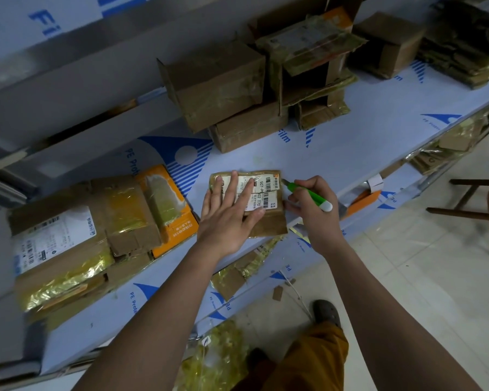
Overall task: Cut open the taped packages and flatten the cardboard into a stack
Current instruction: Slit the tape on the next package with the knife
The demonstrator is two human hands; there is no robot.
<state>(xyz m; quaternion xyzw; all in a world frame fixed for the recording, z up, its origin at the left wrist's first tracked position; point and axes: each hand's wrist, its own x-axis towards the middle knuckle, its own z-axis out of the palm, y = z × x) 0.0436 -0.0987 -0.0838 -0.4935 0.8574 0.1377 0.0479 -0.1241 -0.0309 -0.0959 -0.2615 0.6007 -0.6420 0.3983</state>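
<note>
Cutting step: left hand (226, 218) presses flat, open-fingered, on the small brown taped cardboard package (261, 204) near the film-covered tabletop's (336, 153) front edge; right hand (312, 210) grips the green-and-white utility knife (308, 194), blade at the package's right edge. Next move likely calls for a steady draw along the tape.

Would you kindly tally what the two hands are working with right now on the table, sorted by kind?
Hands: 2, left hand, right hand
Green-and-white utility knives: 1, gripped by the right hand
Flat brown taped packages with white barcode labels: 1, pressed under the left hand
Total: 4

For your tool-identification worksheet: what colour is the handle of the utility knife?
Bright green with a white end, on the utility knife in the head view.
</note>
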